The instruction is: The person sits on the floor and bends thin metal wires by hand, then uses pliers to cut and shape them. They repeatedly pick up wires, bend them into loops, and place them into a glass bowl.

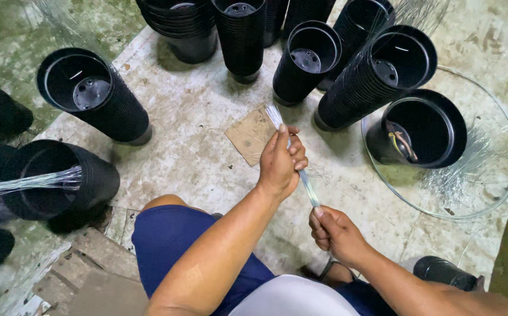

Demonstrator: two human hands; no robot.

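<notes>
A thin bundle of clear, shiny strands (307, 182) runs between my two hands above the floor. My left hand (281, 161) is closed around its upper part, and the strand tips fan out above my fingers. My right hand (333, 230) pinches the lower end between thumb and fingers. A piece of brown cardboard (250, 136) lies on the floor just behind my left hand. My knee in blue shorts (171, 229) sits under my left forearm.
Tall stacks of black plastic pots (93, 96) stand all around, several at the back. A clear round basin (488, 193) at the right holds one black pot (423, 130) and loose strands. Another strand bundle (26, 182) lies across a pot at left.
</notes>
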